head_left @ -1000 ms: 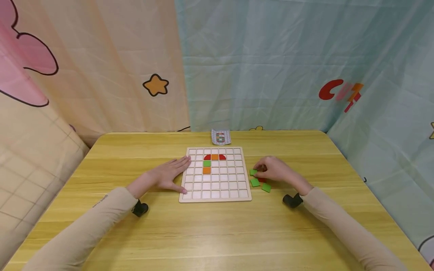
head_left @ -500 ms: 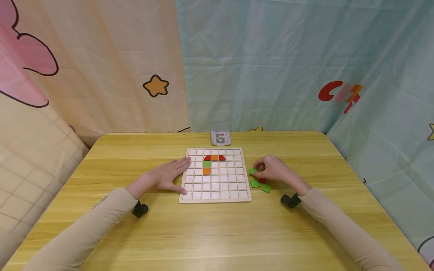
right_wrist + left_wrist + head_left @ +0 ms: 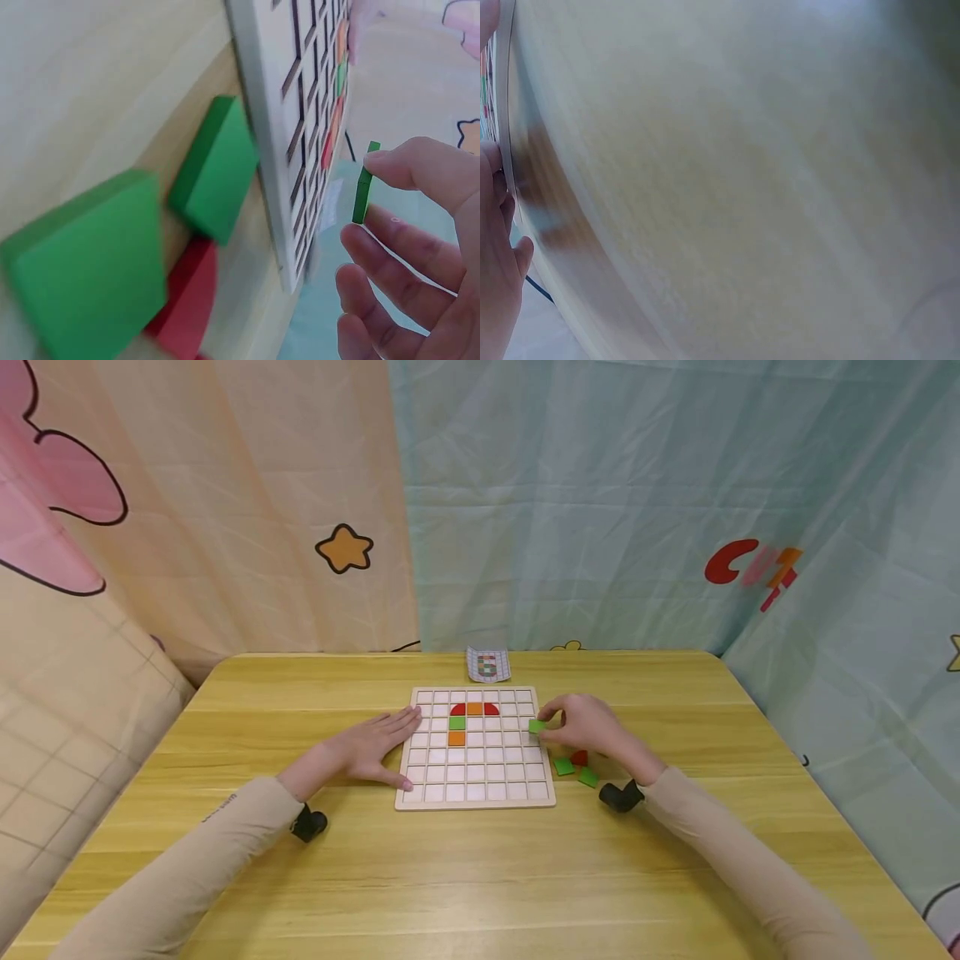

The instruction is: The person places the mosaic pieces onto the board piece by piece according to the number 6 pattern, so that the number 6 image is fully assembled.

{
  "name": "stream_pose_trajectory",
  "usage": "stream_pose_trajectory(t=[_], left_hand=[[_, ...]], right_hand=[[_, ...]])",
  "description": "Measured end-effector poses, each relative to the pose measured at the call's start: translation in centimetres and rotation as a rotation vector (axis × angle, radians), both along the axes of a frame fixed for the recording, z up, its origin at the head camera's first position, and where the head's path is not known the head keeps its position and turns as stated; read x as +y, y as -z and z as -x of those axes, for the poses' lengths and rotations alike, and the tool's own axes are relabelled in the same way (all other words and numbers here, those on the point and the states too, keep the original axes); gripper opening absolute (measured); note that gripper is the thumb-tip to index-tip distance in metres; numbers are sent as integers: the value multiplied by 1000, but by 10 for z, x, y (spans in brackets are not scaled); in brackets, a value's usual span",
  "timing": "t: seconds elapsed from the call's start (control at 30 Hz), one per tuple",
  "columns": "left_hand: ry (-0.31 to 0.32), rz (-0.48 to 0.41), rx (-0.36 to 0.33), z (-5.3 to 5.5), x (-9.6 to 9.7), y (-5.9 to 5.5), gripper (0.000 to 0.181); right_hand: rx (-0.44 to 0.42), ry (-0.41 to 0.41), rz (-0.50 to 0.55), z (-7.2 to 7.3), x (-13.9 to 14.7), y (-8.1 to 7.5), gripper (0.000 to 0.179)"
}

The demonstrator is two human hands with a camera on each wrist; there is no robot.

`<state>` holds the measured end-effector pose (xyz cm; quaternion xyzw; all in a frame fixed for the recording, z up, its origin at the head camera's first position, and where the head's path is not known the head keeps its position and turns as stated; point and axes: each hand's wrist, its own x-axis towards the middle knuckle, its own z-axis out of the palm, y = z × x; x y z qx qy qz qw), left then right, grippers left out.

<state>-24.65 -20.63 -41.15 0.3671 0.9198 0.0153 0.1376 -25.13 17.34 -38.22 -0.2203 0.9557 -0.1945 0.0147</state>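
A wooden grid board (image 3: pixel 476 792) lies on the table. My left hand (image 3: pixel 371 745) rests on its left edge with fingers spread. Over the board's right edge, my right hand (image 3: pixel 588 727) pinches a green square tile (image 3: pixel 536 727) between thumb and fingers; the right wrist view shows this tile (image 3: pixel 363 191) edge-on. Set in the grid are a red rounded tile (image 3: pixel 458 710), an orange tile (image 3: pixel 475 709), another red rounded tile (image 3: pixel 491 709), a green tile (image 3: pixel 457 723) and a lower orange tile (image 3: pixel 457 739).
Right of the board lie two loose green tiles, one nearer the board (image 3: pixel 564 767) and one farther right (image 3: pixel 588 777), with red (image 3: pixel 579 758) by them. A small patterned card (image 3: pixel 488 666) sits behind the board. Curtains (image 3: pixel 637 510) hang beyond the table.
My right hand has lifted a green tile from the loose pile and carried it left to the board's right edge, uncovering the red there. My left hand has stayed in place.
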Motion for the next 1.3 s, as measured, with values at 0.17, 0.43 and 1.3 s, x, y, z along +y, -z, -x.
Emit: stream_pose_trajectory(t=[0.17,0.43,1.3], left_hand=[[-1,5,-4,-1,0,-1,113],[0,-4,-5,-1,0,-2,113],[7,-5,-19,0,2,-4,114]], right_hand=[[-6,-7,-16,2,-15,-4,28],[-2,-41,-8,3,-41,-8,25],[-83,-98,-33,12,-88,0,24]])
